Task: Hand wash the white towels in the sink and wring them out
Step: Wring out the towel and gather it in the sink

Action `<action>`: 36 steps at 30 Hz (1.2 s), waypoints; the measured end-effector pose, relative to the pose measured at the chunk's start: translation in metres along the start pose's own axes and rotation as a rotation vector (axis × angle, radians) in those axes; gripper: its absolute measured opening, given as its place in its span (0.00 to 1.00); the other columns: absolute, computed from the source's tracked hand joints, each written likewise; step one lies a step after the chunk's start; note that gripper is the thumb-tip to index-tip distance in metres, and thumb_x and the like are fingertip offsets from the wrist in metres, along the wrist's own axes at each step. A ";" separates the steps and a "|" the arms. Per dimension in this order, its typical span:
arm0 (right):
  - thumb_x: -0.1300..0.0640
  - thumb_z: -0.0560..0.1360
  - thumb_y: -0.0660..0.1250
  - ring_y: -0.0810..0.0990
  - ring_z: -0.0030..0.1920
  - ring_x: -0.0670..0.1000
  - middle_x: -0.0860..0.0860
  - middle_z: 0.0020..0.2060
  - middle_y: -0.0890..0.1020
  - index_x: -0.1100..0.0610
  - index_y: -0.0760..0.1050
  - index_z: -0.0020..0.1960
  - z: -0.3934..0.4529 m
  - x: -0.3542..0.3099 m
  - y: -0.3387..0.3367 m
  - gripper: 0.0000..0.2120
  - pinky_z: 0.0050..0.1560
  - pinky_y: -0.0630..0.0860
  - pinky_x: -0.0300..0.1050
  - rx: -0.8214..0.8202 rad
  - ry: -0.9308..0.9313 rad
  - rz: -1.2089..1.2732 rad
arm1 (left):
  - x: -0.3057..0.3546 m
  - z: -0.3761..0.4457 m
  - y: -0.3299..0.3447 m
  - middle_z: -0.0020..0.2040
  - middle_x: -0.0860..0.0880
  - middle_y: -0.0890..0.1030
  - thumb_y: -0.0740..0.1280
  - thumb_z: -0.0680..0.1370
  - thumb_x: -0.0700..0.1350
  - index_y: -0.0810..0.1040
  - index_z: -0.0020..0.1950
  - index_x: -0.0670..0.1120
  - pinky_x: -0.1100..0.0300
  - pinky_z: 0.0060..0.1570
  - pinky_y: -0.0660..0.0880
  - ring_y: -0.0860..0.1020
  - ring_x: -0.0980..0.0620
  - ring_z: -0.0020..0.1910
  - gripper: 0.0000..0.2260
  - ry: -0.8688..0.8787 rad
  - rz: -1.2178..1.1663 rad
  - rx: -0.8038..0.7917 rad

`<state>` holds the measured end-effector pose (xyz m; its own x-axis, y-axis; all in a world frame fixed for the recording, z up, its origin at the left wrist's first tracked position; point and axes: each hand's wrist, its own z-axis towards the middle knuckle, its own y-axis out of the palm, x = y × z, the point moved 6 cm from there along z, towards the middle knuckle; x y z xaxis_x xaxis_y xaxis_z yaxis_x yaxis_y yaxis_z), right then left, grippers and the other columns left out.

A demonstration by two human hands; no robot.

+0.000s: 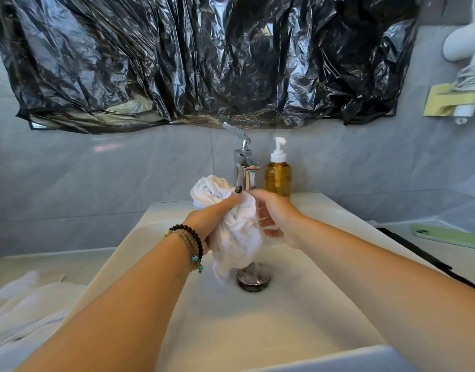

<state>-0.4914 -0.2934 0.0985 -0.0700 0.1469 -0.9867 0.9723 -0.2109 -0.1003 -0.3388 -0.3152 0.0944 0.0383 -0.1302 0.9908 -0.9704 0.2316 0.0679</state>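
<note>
Head view: the left hand (213, 218) grips the bunched wet white cotton towel (237, 232) over the white ceramic sink (298, 304); the right hand (275, 216) curls against it. Likely wringing; next, a tighter twist.

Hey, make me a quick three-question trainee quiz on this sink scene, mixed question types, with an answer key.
1. True or false: the left hand grips the bunched white towel above the white ceramic sink.
2. The amber pump soap bottle stands on which side of the chrome faucet? A left, B right, C in front.
3. Fill in: the round metal drain lies directly ___ the towel.

Key: 1 true; 2 B; 3 below.
</note>
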 end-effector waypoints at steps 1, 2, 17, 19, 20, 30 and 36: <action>0.40 0.73 0.66 0.81 0.44 0.53 0.52 0.41 0.83 0.53 0.79 0.46 -0.002 0.005 0.000 0.16 0.47 0.78 0.45 -0.092 0.008 -0.016 | 0.001 -0.001 0.004 0.52 0.44 0.86 0.79 0.54 0.66 0.80 0.62 0.47 0.46 0.56 0.80 0.85 0.44 0.51 0.41 0.021 -0.010 -0.023; 0.39 0.74 0.65 0.81 0.47 0.54 0.52 0.44 0.83 0.52 0.80 0.48 -0.005 0.009 -0.001 0.17 0.48 0.79 0.47 -0.166 0.006 -0.034 | 0.002 -0.003 0.008 0.53 0.44 0.86 0.75 0.57 0.69 0.80 0.61 0.47 0.46 0.56 0.80 0.84 0.44 0.52 0.40 0.035 -0.005 -0.049; 0.46 0.71 0.71 0.80 0.47 0.53 0.53 0.47 0.81 0.57 0.76 0.57 -0.003 0.008 -0.027 0.20 0.45 0.76 0.47 -0.078 -0.158 -0.264 | -0.008 -0.003 0.024 0.60 0.41 0.82 0.59 0.84 0.52 0.76 0.66 0.41 0.45 0.65 0.74 0.80 0.42 0.60 0.18 0.045 0.029 -0.066; 0.54 0.74 0.70 0.76 0.40 0.52 0.54 0.41 0.78 0.63 0.79 0.53 -0.003 0.003 -0.033 0.14 0.40 0.74 0.44 -0.049 -0.209 -0.229 | -0.007 0.000 0.021 0.58 0.40 0.83 0.61 0.83 0.49 0.77 0.64 0.40 0.45 0.63 0.75 0.81 0.41 0.58 0.16 0.073 0.053 -0.033; 0.55 0.75 0.69 0.75 0.39 0.51 0.55 0.40 0.77 0.64 0.80 0.50 -0.003 -0.001 -0.037 0.12 0.38 0.73 0.43 -0.032 -0.224 -0.207 | -0.006 0.000 0.019 0.56 0.40 0.84 0.62 0.83 0.47 0.78 0.63 0.40 0.45 0.61 0.76 0.81 0.41 0.57 0.14 0.089 0.065 0.005; 0.48 0.77 0.67 0.82 0.49 0.58 0.58 0.49 0.84 0.60 0.81 0.53 0.007 -0.013 -0.061 0.15 0.49 0.80 0.50 0.119 -0.241 0.048 | 0.020 -0.004 0.005 0.33 0.47 0.70 0.66 0.72 0.40 0.72 0.36 0.43 0.58 0.32 0.62 0.64 0.49 0.32 0.06 0.273 0.196 0.212; 0.47 0.77 0.67 0.80 0.51 0.57 0.63 0.55 0.81 0.62 0.80 0.54 0.007 -0.017 -0.051 0.18 0.61 0.76 0.58 -0.010 -0.348 -0.022 | 0.007 -0.006 0.023 0.48 0.42 0.85 0.73 0.68 0.51 0.84 0.48 0.43 0.49 0.51 0.78 0.83 0.42 0.47 0.15 0.234 0.367 -0.134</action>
<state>-0.5416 -0.2916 0.1200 -0.1609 -0.1878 -0.9689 0.9718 -0.2016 -0.1223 -0.3591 -0.3053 0.1032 -0.2350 0.2020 0.9508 -0.8908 0.3465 -0.2938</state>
